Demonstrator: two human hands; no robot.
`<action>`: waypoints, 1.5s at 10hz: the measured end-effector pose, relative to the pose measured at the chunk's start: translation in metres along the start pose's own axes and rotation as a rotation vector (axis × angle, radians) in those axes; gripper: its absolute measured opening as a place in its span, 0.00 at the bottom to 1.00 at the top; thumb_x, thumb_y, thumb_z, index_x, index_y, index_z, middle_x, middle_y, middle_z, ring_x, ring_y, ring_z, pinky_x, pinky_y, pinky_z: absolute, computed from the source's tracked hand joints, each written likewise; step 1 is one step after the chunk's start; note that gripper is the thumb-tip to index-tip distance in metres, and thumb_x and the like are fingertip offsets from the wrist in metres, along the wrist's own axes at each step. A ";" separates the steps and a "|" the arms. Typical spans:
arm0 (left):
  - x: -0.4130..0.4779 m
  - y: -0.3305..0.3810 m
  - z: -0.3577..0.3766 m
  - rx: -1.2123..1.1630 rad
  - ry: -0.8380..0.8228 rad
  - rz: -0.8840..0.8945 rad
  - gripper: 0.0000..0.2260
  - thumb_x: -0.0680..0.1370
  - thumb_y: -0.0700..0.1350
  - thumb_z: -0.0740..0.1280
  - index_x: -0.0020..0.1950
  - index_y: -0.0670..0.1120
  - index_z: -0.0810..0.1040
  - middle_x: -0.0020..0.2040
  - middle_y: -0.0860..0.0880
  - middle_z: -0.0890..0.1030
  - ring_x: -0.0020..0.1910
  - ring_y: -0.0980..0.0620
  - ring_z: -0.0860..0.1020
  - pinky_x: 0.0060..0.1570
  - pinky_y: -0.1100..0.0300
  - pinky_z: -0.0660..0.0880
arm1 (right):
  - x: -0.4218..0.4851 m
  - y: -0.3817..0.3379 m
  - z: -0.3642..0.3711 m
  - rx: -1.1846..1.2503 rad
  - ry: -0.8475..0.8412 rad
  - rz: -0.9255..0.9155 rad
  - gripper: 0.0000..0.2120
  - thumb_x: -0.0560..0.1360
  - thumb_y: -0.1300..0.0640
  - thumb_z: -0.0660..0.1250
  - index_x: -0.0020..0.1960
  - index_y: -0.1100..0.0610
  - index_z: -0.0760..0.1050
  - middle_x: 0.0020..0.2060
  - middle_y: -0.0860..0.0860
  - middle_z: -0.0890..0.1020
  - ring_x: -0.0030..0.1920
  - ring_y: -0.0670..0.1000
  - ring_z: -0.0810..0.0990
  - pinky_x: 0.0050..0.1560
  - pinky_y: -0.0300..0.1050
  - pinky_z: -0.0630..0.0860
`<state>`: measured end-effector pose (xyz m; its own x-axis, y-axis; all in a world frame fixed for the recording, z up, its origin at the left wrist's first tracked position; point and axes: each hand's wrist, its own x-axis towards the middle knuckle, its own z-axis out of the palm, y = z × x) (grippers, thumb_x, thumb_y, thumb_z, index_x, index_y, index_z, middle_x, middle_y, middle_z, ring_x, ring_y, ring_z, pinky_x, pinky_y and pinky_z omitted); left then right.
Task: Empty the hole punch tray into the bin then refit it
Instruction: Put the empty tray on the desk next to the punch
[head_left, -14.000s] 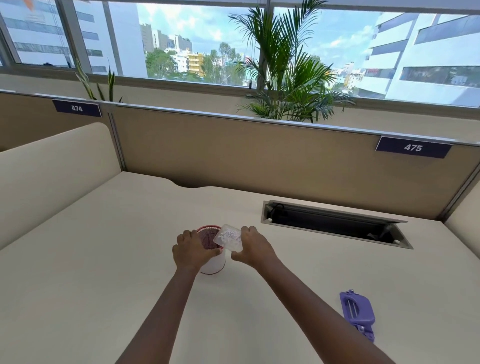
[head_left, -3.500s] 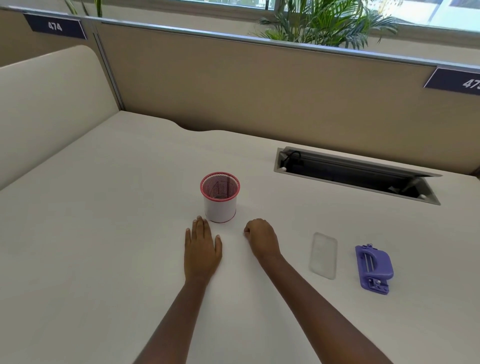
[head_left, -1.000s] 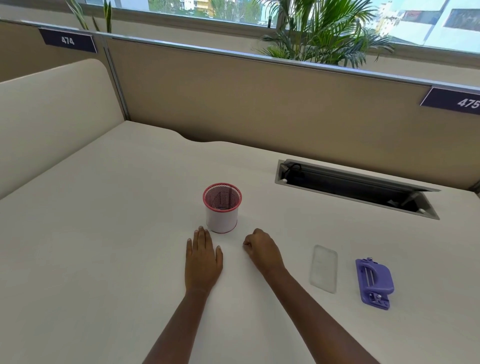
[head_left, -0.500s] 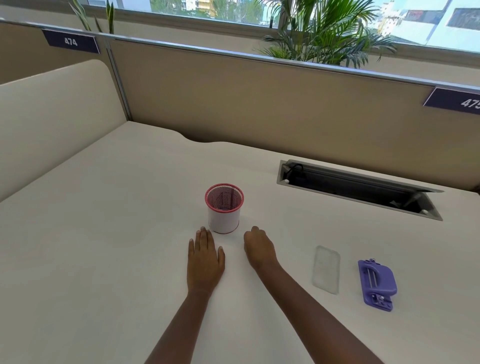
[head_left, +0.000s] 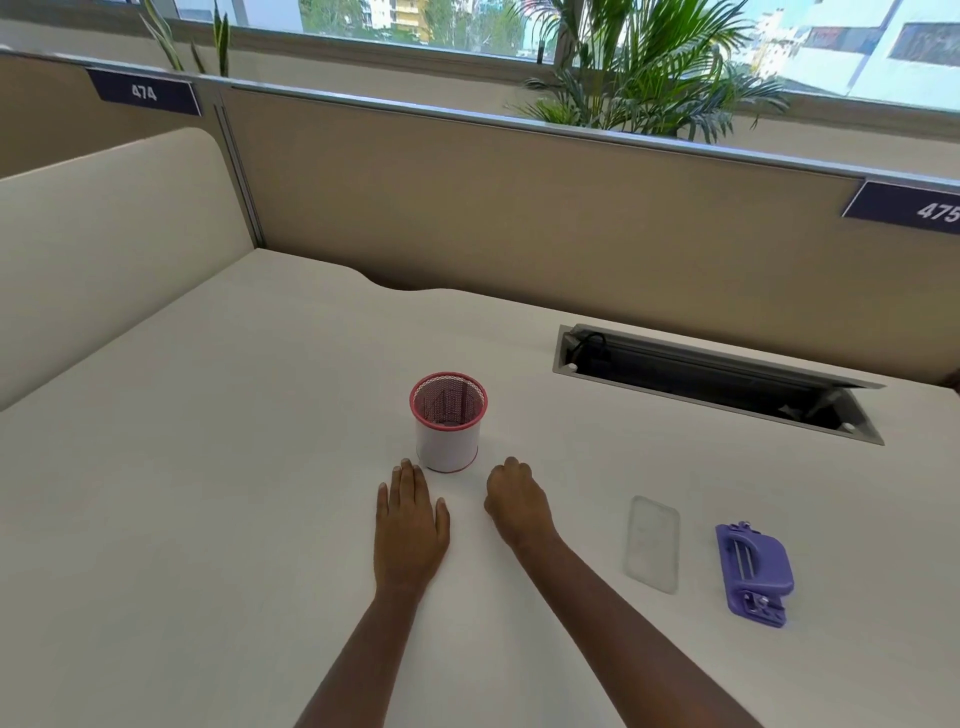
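Observation:
A small white bin (head_left: 448, 435) with a pink mesh rim stands upright mid-desk. My left hand (head_left: 411, 525) lies flat on the desk just in front of it, fingers extended, holding nothing. My right hand (head_left: 514, 500) rests beside it to the right, fingers curled under, with nothing visible in it. The clear plastic tray (head_left: 652, 543) lies flat on the desk to the right of my right forearm. The purple hole punch (head_left: 753, 572) lies underside up just right of the tray, apart from it.
The cream desk (head_left: 208, 467) is bounded by a tan partition (head_left: 519, 208) at the back and a cream divider (head_left: 104, 234) on the left. An open cable hatch (head_left: 717, 382) is sunk into the desk at back right.
Both hands stay resting in front of the bin; the right hand's fingers have shifted slightly. The tray, punch and bin have not moved. The camera view drifted a little.

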<state>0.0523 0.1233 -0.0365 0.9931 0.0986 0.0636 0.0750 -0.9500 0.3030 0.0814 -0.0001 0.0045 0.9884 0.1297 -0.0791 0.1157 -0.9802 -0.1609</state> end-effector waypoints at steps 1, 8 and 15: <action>0.000 0.000 0.000 -0.002 0.007 -0.001 0.26 0.81 0.49 0.49 0.76 0.40 0.50 0.78 0.43 0.53 0.77 0.49 0.51 0.76 0.55 0.45 | 0.003 0.005 -0.007 0.172 0.009 0.098 0.12 0.76 0.67 0.54 0.54 0.67 0.74 0.56 0.62 0.76 0.56 0.60 0.75 0.53 0.50 0.75; -0.002 0.001 -0.005 0.018 0.017 0.019 0.25 0.81 0.48 0.50 0.76 0.39 0.52 0.77 0.42 0.54 0.77 0.48 0.53 0.76 0.54 0.47 | 0.051 -0.022 -0.098 0.707 0.317 0.072 0.08 0.75 0.64 0.66 0.49 0.68 0.79 0.49 0.62 0.83 0.44 0.54 0.77 0.44 0.40 0.71; -0.027 0.057 -0.007 -0.207 0.174 0.232 0.14 0.64 0.31 0.65 0.49 0.36 0.81 0.41 0.40 0.83 0.40 0.41 0.83 0.36 0.56 0.80 | -0.086 0.136 -0.020 0.260 0.243 0.631 0.16 0.77 0.65 0.57 0.64 0.63 0.69 0.59 0.61 0.74 0.58 0.58 0.74 0.55 0.47 0.73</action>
<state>0.0293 0.0689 -0.0146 0.9500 -0.0473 0.3087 -0.1887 -0.8746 0.4466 0.0147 -0.1475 0.0092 0.8565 -0.5158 -0.0182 -0.4815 -0.7860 -0.3876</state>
